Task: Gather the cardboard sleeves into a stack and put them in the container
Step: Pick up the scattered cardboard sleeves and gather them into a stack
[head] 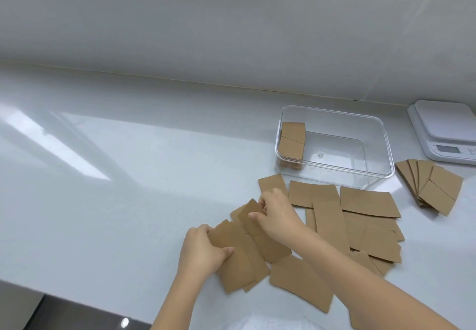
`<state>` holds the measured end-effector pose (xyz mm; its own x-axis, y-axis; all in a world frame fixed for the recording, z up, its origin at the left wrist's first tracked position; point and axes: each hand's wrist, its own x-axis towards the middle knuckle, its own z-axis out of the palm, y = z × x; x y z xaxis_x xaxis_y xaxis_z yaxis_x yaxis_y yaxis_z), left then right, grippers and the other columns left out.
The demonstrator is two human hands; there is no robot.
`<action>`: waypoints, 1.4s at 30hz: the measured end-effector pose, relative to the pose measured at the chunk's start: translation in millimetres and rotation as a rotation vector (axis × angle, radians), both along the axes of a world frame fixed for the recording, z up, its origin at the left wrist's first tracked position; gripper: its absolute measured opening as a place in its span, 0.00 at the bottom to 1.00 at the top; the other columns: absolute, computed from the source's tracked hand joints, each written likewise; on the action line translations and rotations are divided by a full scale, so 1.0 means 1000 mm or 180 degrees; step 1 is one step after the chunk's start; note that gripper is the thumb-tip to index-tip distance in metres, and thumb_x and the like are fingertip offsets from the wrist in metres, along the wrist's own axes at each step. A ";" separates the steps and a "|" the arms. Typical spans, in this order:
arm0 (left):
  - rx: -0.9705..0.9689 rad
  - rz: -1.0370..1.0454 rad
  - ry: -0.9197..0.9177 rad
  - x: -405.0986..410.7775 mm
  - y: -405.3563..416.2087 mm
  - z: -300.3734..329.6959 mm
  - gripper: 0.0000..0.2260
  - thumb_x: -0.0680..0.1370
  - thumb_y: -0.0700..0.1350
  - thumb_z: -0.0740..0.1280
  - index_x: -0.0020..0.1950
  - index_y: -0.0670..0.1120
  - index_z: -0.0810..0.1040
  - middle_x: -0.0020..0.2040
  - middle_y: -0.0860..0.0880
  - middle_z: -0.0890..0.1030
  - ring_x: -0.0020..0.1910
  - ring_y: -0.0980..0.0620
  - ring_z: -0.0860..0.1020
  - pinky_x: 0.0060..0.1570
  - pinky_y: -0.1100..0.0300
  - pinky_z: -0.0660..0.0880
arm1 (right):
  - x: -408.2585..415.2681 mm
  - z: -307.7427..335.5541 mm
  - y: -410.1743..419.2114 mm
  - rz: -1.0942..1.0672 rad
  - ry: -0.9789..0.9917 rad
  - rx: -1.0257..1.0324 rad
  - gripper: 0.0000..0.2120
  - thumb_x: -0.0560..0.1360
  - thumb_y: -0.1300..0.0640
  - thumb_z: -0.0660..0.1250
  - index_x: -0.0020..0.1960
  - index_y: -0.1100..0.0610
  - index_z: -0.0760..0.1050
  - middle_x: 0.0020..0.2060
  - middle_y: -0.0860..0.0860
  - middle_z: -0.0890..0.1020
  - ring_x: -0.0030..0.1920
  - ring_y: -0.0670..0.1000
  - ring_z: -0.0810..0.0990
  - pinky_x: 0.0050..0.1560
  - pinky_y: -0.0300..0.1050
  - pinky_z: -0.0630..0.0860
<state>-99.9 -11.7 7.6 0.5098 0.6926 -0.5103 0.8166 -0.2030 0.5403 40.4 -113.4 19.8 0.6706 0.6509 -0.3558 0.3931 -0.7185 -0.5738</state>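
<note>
Several flat brown cardboard sleeves (365, 226) lie scattered on the white counter in front of a clear plastic container (381, 154). One stack of sleeves (292, 140) stands against the container's left wall. My left hand (201, 252) grips the left edge of a small pile of sleeves (237, 255). My right hand (278, 213) pinches a sleeve (251, 212) at the pile's far end. Another fanned bunch of sleeves (432, 188) lies to the right of the container.
A white kitchen scale (445, 134) stands at the far right against the backsplash. The white counter (116, 175) stretches left, with its front edge at the lower left. The wall runs behind the container.
</note>
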 end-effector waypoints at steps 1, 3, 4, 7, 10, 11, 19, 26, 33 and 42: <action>-0.0077 0.0102 -0.0136 -0.001 0.003 0.002 0.13 0.64 0.47 0.76 0.41 0.47 0.74 0.43 0.50 0.79 0.39 0.54 0.78 0.32 0.64 0.70 | 0.001 -0.001 0.002 -0.0022 -0.0028 -0.0009 0.10 0.75 0.49 0.66 0.44 0.55 0.69 0.50 0.52 0.72 0.47 0.55 0.76 0.52 0.52 0.75; -0.0366 0.0396 -0.0405 -0.005 0.008 0.007 0.11 0.65 0.43 0.76 0.40 0.46 0.75 0.41 0.49 0.81 0.40 0.52 0.79 0.34 0.61 0.73 | 0.003 -0.005 0.006 -0.0014 -0.0084 -0.0061 0.10 0.76 0.49 0.65 0.47 0.56 0.69 0.51 0.51 0.71 0.47 0.53 0.74 0.45 0.46 0.73; -0.0576 0.0578 -0.0571 -0.006 0.011 0.011 0.10 0.66 0.41 0.75 0.41 0.44 0.76 0.41 0.47 0.82 0.40 0.49 0.80 0.37 0.59 0.75 | 0.003 -0.006 0.008 -0.0004 -0.0068 -0.0062 0.10 0.76 0.50 0.64 0.48 0.56 0.69 0.51 0.51 0.70 0.47 0.52 0.72 0.42 0.43 0.70; -0.1190 0.1160 -0.1129 -0.010 0.019 0.021 0.09 0.69 0.35 0.73 0.45 0.42 0.77 0.44 0.42 0.83 0.43 0.46 0.82 0.42 0.55 0.79 | 0.000 -0.014 0.012 0.0046 0.0108 0.0030 0.09 0.77 0.53 0.64 0.47 0.55 0.65 0.50 0.51 0.65 0.54 0.52 0.69 0.47 0.41 0.67; -0.1444 0.1590 -0.1583 -0.013 0.030 0.027 0.07 0.71 0.33 0.70 0.46 0.42 0.78 0.45 0.43 0.82 0.45 0.46 0.81 0.41 0.55 0.77 | -0.004 -0.018 0.014 0.0196 0.0096 0.0062 0.08 0.77 0.54 0.63 0.50 0.56 0.66 0.52 0.52 0.66 0.57 0.52 0.66 0.53 0.40 0.65; -0.1533 0.1737 -0.1725 -0.013 0.033 0.029 0.07 0.72 0.33 0.69 0.47 0.42 0.79 0.45 0.43 0.82 0.46 0.46 0.80 0.41 0.55 0.77 | -0.006 -0.018 0.015 0.0241 0.0039 0.0060 0.09 0.78 0.54 0.63 0.53 0.58 0.67 0.54 0.54 0.67 0.59 0.53 0.66 0.55 0.41 0.66; -0.2017 0.2597 -0.2233 -0.012 0.045 0.030 0.11 0.75 0.35 0.60 0.51 0.45 0.79 0.50 0.47 0.80 0.47 0.49 0.77 0.46 0.53 0.75 | -0.024 -0.022 0.021 0.0575 -0.0421 -0.0155 0.14 0.78 0.53 0.62 0.57 0.61 0.67 0.57 0.58 0.68 0.55 0.55 0.67 0.58 0.43 0.66; -0.2228 0.2560 -0.2183 -0.012 0.053 0.029 0.13 0.76 0.33 0.59 0.52 0.45 0.79 0.50 0.45 0.79 0.47 0.49 0.78 0.42 0.54 0.78 | -0.033 -0.019 0.025 0.0668 -0.0146 -0.0206 0.13 0.77 0.61 0.64 0.47 0.56 0.58 0.45 0.54 0.65 0.43 0.54 0.66 0.41 0.47 0.66; -0.2206 0.2402 -0.2453 -0.017 0.057 0.026 0.15 0.77 0.31 0.60 0.53 0.49 0.77 0.54 0.49 0.79 0.53 0.51 0.78 0.47 0.55 0.80 | -0.037 -0.016 0.024 0.0737 -0.0289 -0.0167 0.13 0.76 0.60 0.64 0.46 0.56 0.58 0.42 0.54 0.69 0.45 0.53 0.64 0.44 0.47 0.66; -0.2084 0.2103 -0.2591 -0.017 0.051 0.034 0.18 0.75 0.31 0.63 0.59 0.49 0.78 0.54 0.45 0.81 0.53 0.49 0.79 0.48 0.59 0.78 | -0.017 0.001 0.010 0.0048 0.0595 0.0261 0.12 0.73 0.59 0.68 0.51 0.54 0.66 0.48 0.52 0.74 0.43 0.52 0.73 0.40 0.43 0.72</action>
